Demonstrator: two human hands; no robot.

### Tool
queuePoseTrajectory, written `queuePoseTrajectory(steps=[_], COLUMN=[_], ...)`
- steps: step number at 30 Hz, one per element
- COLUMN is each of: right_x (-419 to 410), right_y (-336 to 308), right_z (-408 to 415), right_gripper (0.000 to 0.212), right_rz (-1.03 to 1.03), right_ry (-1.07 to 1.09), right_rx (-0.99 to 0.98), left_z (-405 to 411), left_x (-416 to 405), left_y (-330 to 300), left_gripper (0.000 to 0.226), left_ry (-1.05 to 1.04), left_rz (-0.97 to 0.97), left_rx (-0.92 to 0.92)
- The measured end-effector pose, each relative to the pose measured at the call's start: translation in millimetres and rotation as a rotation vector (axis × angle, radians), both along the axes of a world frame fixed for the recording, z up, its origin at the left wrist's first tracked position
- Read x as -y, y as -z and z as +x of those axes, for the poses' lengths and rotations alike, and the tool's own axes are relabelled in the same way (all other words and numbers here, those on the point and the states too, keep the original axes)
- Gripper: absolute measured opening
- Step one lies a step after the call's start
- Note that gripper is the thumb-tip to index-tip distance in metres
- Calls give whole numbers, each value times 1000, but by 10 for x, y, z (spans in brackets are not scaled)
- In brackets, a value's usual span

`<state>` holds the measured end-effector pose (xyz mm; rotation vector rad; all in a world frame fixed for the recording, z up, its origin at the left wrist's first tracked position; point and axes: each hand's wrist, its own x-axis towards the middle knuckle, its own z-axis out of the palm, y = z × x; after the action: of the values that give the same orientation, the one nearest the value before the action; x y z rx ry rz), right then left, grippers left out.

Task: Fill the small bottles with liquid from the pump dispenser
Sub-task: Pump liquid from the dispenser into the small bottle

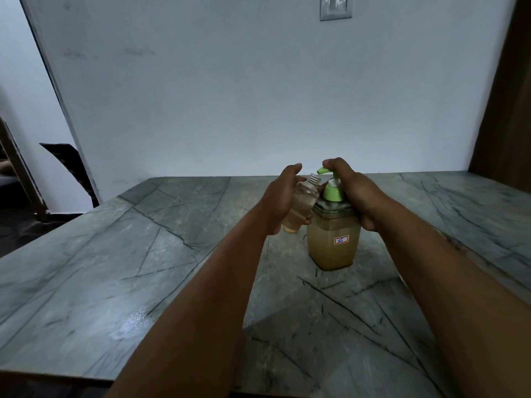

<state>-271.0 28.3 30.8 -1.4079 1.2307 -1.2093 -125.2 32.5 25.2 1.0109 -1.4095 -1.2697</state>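
A square pump dispenser (332, 245) of amber liquid, with a green pump head (332, 191) and a small white label, stands on the grey stone table (115, 268). My left hand (280, 196) grips a small clear bottle (301, 205), tilted with its uncapped threaded neck just under the green nozzle. The bottle holds some amber liquid in its lower part. My right hand (355, 188) rests on top of the pump, a finger curled over the pump head and the remaining fingers down the dispenser's right side.
The table runs to a pale wall (258, 96) behind the dispenser. A dark chair (71, 168) stands off the table's left edge. A brown wooden panel (505, 110) rises at the right. A wall switch (336, 7) is at the top.
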Motion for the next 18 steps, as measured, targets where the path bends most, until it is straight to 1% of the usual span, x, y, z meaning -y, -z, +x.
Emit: queuePoseTrajectory(steps=[2, 5, 11, 13, 16, 18], right_x=[16, 46, 33, 26, 23, 29], right_y=[-3, 28, 66, 59, 27, 11], right_z=[-3, -23, -32, -25, -6, 0], right_gripper=[55, 47, 43, 45, 53, 53], right_rz=[-15, -40, -26, -1, 18, 5], right_ry=[9, 2, -38, -43, -23, -14], right_rx=[-33, -58, 13, 29, -6, -26], left_z=[5, 7, 13, 14, 18, 24], left_x=[3, 6, 31, 36, 39, 44], left_y=[-1, 2, 13, 16, 22, 23], left_gripper=[51, 51, 50, 51, 52, 53], left_ry=[-5, 5, 3, 3, 4, 2], left_rz=[4, 15, 14, 14, 12, 15], left_rx=[7, 1, -2, -3, -3, 0])
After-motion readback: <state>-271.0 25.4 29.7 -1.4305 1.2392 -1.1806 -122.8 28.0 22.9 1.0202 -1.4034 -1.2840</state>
